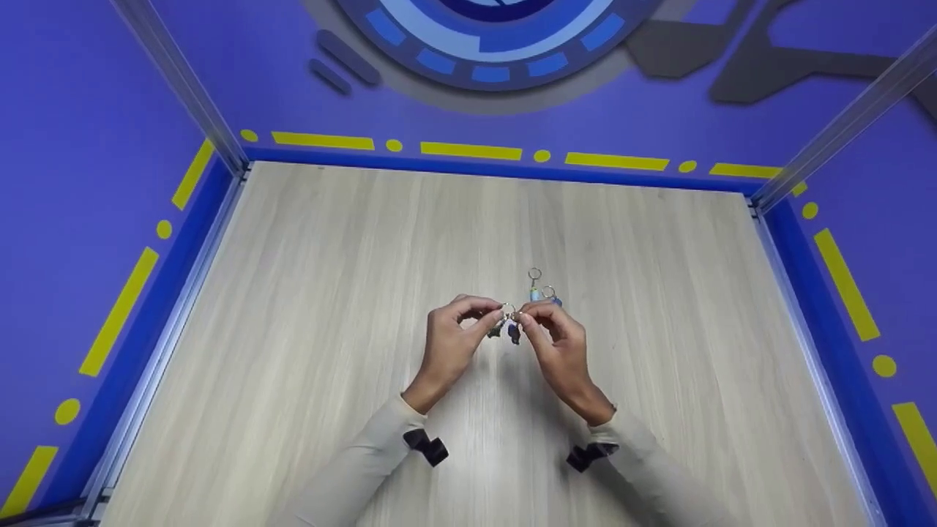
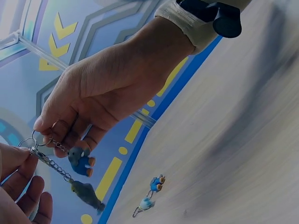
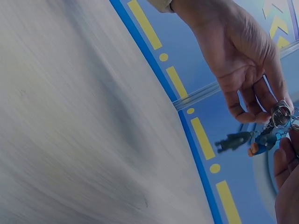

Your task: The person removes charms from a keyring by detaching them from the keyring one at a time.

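Both hands are raised close together above the table. My left hand (image 1: 452, 342) pinches the metal ring of a keychain with a grey-green animal figure (image 2: 87, 194) dangling from a short chain. Opposite it, my right hand (image 1: 565, 353) pinches the ring of another keychain, whose charm is a grey elephant in blue (image 2: 80, 161). The metal rings (image 3: 281, 115) meet between the fingertips; whether they are linked cannot be told. Just beyond the right hand, a light-blue keychain (image 1: 534, 293) and a blue elephant keychain (image 2: 157, 183) lie on the table.
The wood-grain table (image 1: 329, 278) is bordered by blue panels with yellow markings (image 1: 468, 151). Metal posts (image 1: 194, 95) stand at the back corners. Each wrist wears a black camera mount (image 1: 426, 446).
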The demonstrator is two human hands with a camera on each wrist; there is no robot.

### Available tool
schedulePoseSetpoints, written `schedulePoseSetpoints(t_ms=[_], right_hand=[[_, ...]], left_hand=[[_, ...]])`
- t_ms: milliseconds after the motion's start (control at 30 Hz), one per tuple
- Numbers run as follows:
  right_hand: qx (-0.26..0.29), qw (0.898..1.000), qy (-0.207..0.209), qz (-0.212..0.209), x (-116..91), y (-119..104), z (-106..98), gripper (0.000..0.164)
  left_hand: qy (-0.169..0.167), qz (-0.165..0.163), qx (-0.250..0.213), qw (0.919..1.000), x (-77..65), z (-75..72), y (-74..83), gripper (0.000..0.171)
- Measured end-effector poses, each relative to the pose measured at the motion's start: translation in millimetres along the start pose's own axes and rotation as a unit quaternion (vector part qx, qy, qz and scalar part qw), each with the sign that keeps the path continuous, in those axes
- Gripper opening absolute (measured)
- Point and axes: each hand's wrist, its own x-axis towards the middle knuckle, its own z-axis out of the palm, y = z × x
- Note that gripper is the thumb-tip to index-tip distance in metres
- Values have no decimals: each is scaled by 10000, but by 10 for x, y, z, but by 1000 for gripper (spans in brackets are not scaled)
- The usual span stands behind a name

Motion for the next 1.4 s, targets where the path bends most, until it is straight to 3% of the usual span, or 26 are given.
schedulePoseSetpoints(t_ms=[333, 633, 1233, 1400], right_hand=[[-171, 9998, -80, -114, 9, -2, -18, 3], [-186, 9996, -128, -183, 10, 12, -2, 19], [87, 9981, -494, -367, 25, 14, -70, 20], [120, 9980, -564, -253, 39, 6, -103, 18]], left_hand=[[84, 861, 708, 9937, 10, 23, 0, 11], [19, 1482, 1265, 9808, 10, 19, 35, 8], [-485, 2159, 1807, 9583, 68, -75, 83, 6], [-557, 2317, 2020, 9499, 78, -86, 118, 7]])
